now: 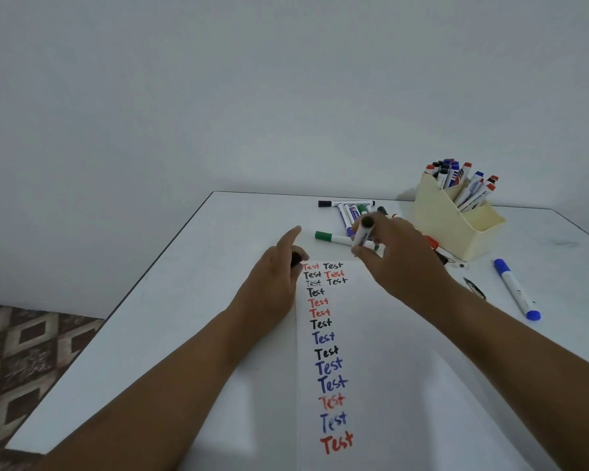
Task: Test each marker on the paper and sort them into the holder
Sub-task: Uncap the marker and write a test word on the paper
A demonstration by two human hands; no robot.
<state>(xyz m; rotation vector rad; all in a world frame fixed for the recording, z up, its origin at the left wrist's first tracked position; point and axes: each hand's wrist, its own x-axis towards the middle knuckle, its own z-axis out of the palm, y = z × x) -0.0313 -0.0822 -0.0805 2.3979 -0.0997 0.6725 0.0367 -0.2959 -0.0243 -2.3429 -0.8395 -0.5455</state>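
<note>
Two hands: right grip (pixel 393 256) pinches black marker (pixel 363 236); left grip (pixel 272 283) clasps cap (pixel 296 259).

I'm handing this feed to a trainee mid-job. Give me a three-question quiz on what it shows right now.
1. True or false: the right hand holds a marker above the top of the paper.
2. Which colour is the lowest "Test" on the paper? A blue, B red, C black.
3. Fill in: the lone blue marker lies on the table to the ____ of the paper.

Key: 1 true. 2 B. 3 right. The left hand holds a small dark thing, likely the cap; the holder already has markers in it.
</note>
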